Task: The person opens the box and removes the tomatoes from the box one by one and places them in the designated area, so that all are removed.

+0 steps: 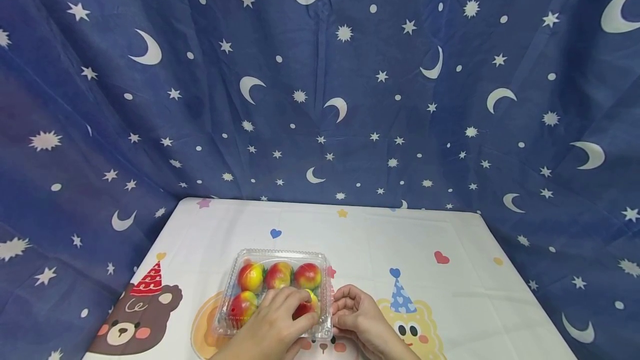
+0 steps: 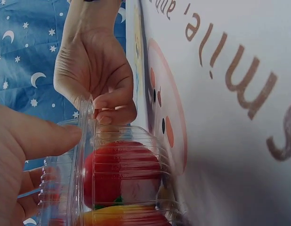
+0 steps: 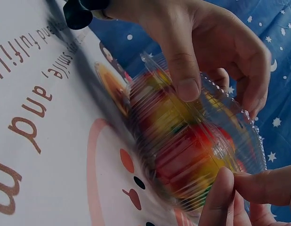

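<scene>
A clear plastic clamshell box lies on the white cartoon tablecloth near the front edge. It holds several red-and-yellow round fruits. My left hand lies over the near right part of the lid. In the right wrist view its thumb presses the box's side and its fingers curl over the lid. My right hand is at the box's right near corner, and its fingertips pinch the rim. The left wrist view shows the right hand on the rim flange of the box, with my left thumb against it.
A blue cloth with moons and stars hangs behind the table and down both sides. The tablecloth shows a bear drawing at the left and a lion in a party hat at the right.
</scene>
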A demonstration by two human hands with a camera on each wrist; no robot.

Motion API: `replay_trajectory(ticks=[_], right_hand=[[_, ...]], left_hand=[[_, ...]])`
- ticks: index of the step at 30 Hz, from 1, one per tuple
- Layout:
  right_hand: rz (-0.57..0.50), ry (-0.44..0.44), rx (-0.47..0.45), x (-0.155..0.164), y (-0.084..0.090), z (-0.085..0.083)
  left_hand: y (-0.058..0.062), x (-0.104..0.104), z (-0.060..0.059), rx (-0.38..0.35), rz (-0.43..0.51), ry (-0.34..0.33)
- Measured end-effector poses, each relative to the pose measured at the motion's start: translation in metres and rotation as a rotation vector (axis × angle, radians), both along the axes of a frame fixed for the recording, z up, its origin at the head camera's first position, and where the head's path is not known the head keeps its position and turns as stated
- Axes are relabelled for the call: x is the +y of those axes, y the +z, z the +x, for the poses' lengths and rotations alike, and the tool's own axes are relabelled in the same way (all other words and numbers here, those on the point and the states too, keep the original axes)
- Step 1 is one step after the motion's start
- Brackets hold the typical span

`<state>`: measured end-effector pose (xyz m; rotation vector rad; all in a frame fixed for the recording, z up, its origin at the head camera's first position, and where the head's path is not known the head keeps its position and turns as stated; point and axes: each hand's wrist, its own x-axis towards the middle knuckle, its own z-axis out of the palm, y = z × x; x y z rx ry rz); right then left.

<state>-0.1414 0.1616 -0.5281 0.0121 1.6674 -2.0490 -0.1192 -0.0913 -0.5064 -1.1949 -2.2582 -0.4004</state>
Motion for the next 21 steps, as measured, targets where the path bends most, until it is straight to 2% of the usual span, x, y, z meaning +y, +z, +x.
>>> replay_trajectory(ticks=[9, 21], right_hand=[[-0.011, 0.005, 0.018, -0.0005, -0.0001, 0.0020], [-0.013, 0.010, 0.018, -0.0005, -0.0020, 0.0041]], left_hand=[[-0.0050, 0.0015, -0.0021, 0.090, 0.029, -0.023], [-0.0068, 0.0008, -0.0005, 0.068, 0.029, -0.029]])
